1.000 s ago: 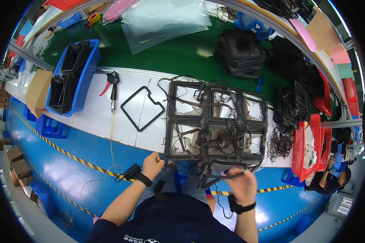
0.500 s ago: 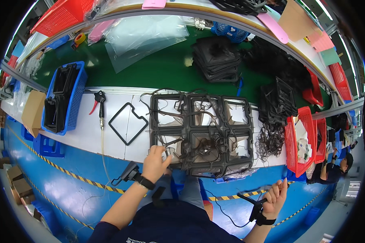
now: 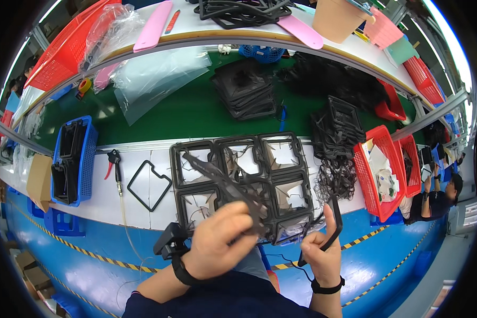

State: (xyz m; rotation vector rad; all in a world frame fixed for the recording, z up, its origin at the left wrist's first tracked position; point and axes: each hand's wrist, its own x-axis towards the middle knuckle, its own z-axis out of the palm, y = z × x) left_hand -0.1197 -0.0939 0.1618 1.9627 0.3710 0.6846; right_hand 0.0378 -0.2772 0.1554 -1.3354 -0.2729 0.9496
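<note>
Fingers of the left hand [image 3: 220,244] clamp blurred dark strips [image 3: 217,179] over black frames [image 3: 289,175] on the white desk [image 3: 161,215]; whether the right hand's [image 3: 325,262] curled fingers grip the bent black bar [image 3: 338,220] is hard to tell. Behind, a green surface [image 3: 169,116]; below, blue floor [image 3: 365,281].

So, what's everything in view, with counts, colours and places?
Worktable: one, white, centre
Frame panel: one, black, on worktable
Single frame: one, black, left of panel
Air gun: one, black and red, beside frame
Blue basket: one, blue, worktable's left
Cardboard box: one, brown, far left
Green bench: one, green, behind worktable
Clear sheets: several, transparent, green bench
Frame stack: one, black, green bench
Tangled heap: one, black, right of panel
Red baskets: several, red, both sides
Upper shelf: one, white, top
Co-worker: one, dark top, right side
Loose strips: several, black, above panel
Bent bar: one, black, lower right
Left hand: one, bare, holding strips
Right hand: one, bare, by bent bar
</note>
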